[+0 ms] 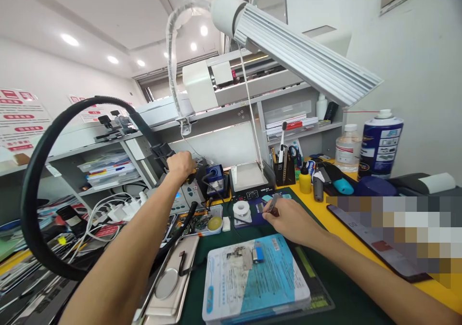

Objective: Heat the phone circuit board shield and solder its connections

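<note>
your left hand (181, 163) is closed on the iron handle (194, 171) at the far station, not yet brought near. your right hand (288, 219) pinches tweezers (273, 203) right of the solder spool (241, 211). the board (240, 256) lies untouched on the near blue mat (252, 286); by this view, soldering has not begun.

- Left hand (181, 164) closed around something at the soldering station (215, 178); grasped object hidden by the fingers.
- Thin metal tool (273, 203) in the right hand (288, 220); tip too small to make out, lower end covered by the fingers.
- Pixelated block (393, 231) over the yellow bench edge, contents unreadable.
- Small parts on the blue repair mat (252, 279) too small to identify.
- Both forearms cut off by the bottom edge.
- Black hose (32, 190) running behind the left forearm, lower end hidden.
- Wall posters (19, 120) cut by the left edge, print illegible.
</note>
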The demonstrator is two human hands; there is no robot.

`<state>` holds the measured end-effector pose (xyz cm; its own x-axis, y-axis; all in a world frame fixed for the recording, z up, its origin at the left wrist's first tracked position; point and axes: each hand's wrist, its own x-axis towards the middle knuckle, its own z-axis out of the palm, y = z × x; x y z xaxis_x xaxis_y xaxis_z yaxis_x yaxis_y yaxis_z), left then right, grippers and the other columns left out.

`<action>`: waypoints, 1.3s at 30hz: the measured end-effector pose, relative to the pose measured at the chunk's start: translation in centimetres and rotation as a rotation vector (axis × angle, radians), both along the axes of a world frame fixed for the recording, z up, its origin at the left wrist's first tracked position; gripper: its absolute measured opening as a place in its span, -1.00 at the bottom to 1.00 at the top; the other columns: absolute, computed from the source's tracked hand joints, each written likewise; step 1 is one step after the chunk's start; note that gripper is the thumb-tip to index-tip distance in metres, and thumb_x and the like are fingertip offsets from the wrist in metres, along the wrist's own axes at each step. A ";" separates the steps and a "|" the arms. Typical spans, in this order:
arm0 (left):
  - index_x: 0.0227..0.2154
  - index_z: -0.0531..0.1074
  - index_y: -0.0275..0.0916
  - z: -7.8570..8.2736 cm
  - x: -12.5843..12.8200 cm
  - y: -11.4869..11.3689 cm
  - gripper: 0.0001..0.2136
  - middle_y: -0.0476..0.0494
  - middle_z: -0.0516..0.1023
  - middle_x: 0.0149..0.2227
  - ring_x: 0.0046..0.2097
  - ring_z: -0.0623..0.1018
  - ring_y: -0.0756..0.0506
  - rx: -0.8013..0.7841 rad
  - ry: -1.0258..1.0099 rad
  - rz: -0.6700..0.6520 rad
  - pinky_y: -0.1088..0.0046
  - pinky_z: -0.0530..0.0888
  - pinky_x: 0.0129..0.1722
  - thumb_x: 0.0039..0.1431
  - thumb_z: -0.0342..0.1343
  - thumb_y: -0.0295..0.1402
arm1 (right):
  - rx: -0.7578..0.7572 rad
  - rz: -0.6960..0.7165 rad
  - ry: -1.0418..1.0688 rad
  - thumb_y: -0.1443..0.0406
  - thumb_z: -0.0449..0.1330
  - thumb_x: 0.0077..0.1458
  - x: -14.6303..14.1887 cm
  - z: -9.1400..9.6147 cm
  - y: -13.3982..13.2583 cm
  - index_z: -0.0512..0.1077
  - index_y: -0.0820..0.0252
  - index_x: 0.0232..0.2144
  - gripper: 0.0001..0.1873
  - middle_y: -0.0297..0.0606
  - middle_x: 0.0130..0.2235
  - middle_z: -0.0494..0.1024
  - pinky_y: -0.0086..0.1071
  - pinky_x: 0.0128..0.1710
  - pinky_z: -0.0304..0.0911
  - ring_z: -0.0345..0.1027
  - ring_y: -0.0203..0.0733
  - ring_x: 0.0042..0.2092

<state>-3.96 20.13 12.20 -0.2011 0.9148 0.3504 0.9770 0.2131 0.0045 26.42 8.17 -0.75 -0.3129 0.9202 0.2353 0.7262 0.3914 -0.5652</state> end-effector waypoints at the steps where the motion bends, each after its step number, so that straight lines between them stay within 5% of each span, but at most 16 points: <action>1: 0.15 0.44 -0.27 0.2 -0.2 -0.4 -0.60 -0.30 0.51 0.17 0.12 0.57 -0.25 0.042 -0.053 -0.004 0.03 0.58 0.10 0.37 0.23 -0.16 | 0.006 0.001 -0.003 0.35 0.20 0.28 0.0 0.0 0.0 0.60 0.17 -0.36 -0.80 -0.12 -0.28 0.70 -0.27 -0.29 0.25 0.59 0.06 -0.20; 8: 0.08 0.48 -0.26 0.4 -1.7 -6.1 -0.65 -0.24 0.53 0.13 0.11 0.57 -0.24 0.272 -0.552 -0.101 0.03 0.58 0.10 0.37 0.23 -0.17 | 0.018 -0.006 -0.017 0.33 0.24 0.25 0.2 -0.5 0.5 0.62 0.16 -0.32 -0.86 -0.11 -0.30 0.70 -0.27 -0.28 0.25 0.60 0.11 -0.18; 13: 0.01 0.46 -0.29 -2.3 -1.3 -13.6 -0.74 -0.15 0.58 -0.08 -0.22 0.60 -0.05 0.224 -1.143 -0.241 0.39 0.61 -0.29 0.45 0.14 -0.21 | 0.006 -0.014 -0.014 0.25 0.27 0.25 0.1 -0.8 0.8 0.63 0.16 -0.30 -0.85 -0.09 -0.29 0.69 -0.26 -0.27 0.27 0.60 0.12 -0.18; 17: -0.17 0.49 -0.33 -5.1 -0.6 -17.5 -0.91 -0.04 0.56 -0.26 -0.42 0.50 0.08 0.040 -1.573 -0.194 0.60 0.49 -0.48 0.42 0.16 -0.40 | -0.017 -0.016 -0.036 0.25 0.21 0.28 0.1 -0.7 0.8 0.62 0.16 -0.37 -0.77 -0.13 -0.36 0.66 -0.26 -0.35 0.24 0.58 0.07 -0.29; 22: -0.22 0.51 -0.37 -7.6 0.1 -18.2 -0.98 -0.14 0.64 -0.20 -0.26 0.65 -0.02 -0.096 -1.911 -0.113 0.46 0.67 -0.28 0.34 0.20 -0.52 | -0.024 -0.020 -0.053 0.24 0.19 0.29 0.0 -0.4 0.8 0.62 0.16 -0.35 -0.76 -0.16 -0.34 0.68 -0.27 -0.35 0.23 0.56 0.04 -0.30; 27: -0.32 0.55 -0.43 -7.8 1.1 -17.4 -0.83 -0.47 0.69 -0.15 -0.02 0.72 -0.26 -0.091 -2.089 -0.169 0.27 0.72 0.00 0.17 0.04 -0.61 | -0.002 -0.037 -0.073 0.24 0.19 0.28 0.0 -0.3 0.8 0.63 0.15 -0.33 -0.77 -0.18 -0.37 0.65 -0.26 -0.34 0.22 0.53 0.03 -0.32; 32: -0.15 0.59 -0.59 -8.5 2.3 -16.8 -0.74 -0.59 0.69 -0.06 -0.09 0.75 -0.28 -0.182 -2.089 -0.196 0.42 0.74 -0.14 0.09 0.14 -0.68 | 0.001 -0.044 -0.077 0.23 0.18 0.29 -0.1 -0.5 0.9 0.61 0.14 -0.37 -0.75 -0.21 -0.34 0.67 -0.27 -0.33 0.24 0.53 -0.01 -0.32; 39: 0.00 0.60 -0.46 -9.9 2.5 -17.1 -0.59 -0.53 0.68 0.04 -0.03 0.74 -0.32 -0.222 -1.983 -0.259 0.37 0.73 -0.07 0.05 0.28 -0.71 | -0.001 -0.059 -0.076 0.21 0.19 0.29 0.0 -0.9 1.0 0.63 0.12 -0.31 -0.77 -0.17 -0.21 0.73 -0.24 -0.29 0.31 0.57 0.03 -0.24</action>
<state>-1.45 3.08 2.30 0.0262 0.9678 -0.2505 -0.3466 0.2438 0.9058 26.41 9.18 -1.61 -0.2747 0.9379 0.2119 0.7887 0.3459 -0.5082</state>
